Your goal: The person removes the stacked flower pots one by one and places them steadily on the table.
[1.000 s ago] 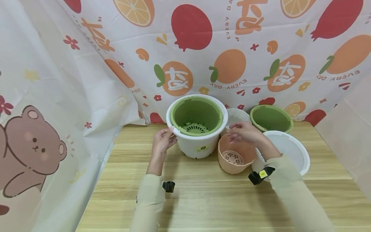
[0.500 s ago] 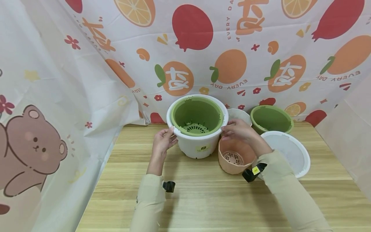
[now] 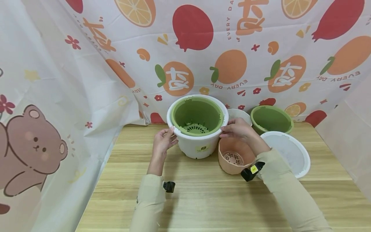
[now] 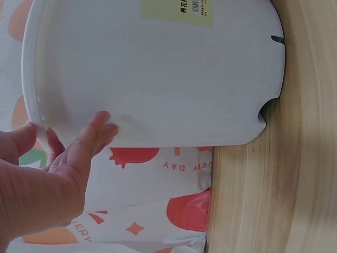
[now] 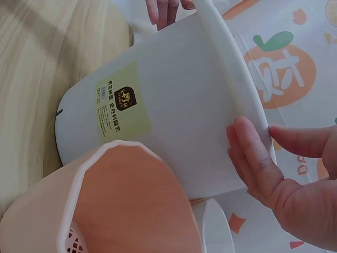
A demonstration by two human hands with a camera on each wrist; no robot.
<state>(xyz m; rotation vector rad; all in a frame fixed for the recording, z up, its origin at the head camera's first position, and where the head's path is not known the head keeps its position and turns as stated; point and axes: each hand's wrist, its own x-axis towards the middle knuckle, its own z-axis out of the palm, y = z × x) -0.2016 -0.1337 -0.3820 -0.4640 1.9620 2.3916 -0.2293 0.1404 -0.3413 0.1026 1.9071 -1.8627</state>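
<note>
A large white flower pot (image 3: 186,146) with a pale green label stands at the back of the table, and a green pot (image 3: 200,111) with a slotted bottom sits nested inside it. On the left side of the rim, my left hand (image 3: 164,142) pinches the white pot between thumb and fingers, the fingers lying under the lip in the left wrist view. Across from it, my right hand (image 3: 241,131) pinches the rim's right side, with its thumb (image 5: 295,139) over the edge and its fingers against the outer wall. Below the right hand stands a peach-coloured pot (image 3: 229,168).
Behind the right hand is another white pot (image 3: 239,114). A second green pot (image 3: 271,119) stands at the back right, with a round white piece (image 3: 290,153) in front of it. A fruit-print cloth (image 3: 229,29) hangs behind the wooden table (image 3: 203,196).
My right hand has moved left from above the peach-coloured pot to the white pot's rim and taken hold of it. The left hand and the pots have stayed in place.
</note>
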